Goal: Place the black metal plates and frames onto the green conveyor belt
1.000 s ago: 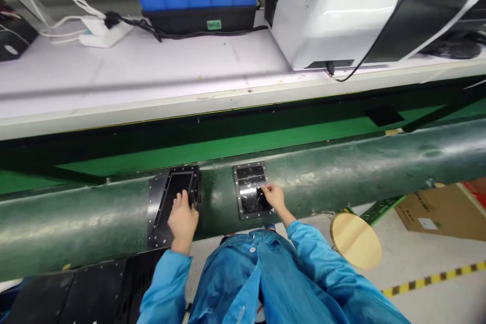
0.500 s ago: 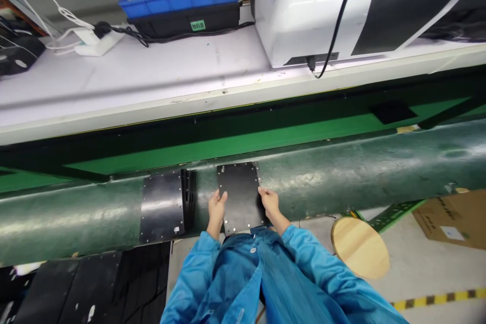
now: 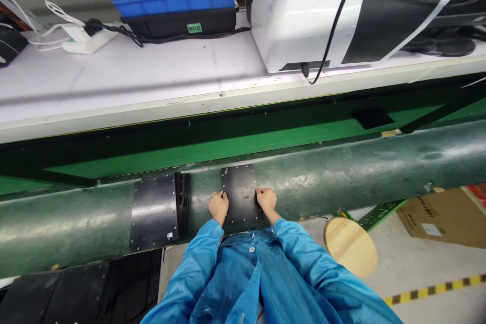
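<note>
A thin black rectangular panel (image 3: 240, 190) with small light dots along its edges lies on the green bench surface (image 3: 322, 177), close in front of my body. My left hand (image 3: 218, 206) is closed at its left edge, thumb against the rim. At the opposite edge, my right hand (image 3: 267, 199) pinches the panel with fingers curled. To the left, a stack of similar black panels (image 3: 154, 210) rests on the same surface, its right side showing slotted parts. The undersides of the held panel and the fingertips are hidden.
Beyond the bench runs a white shelf (image 3: 152, 83) with a blue tray (image 3: 174, 2) and a white machine (image 3: 304, 15). More black panels (image 3: 76, 291) lie low at left. A round wooden stool (image 3: 350, 245) and a cardboard box (image 3: 442, 217) stand at right.
The panel between my hands has tipped down and away from my body, now lying flatter on the bench. My fingers have curled more tightly at its edges. The view has shifted slightly right.
</note>
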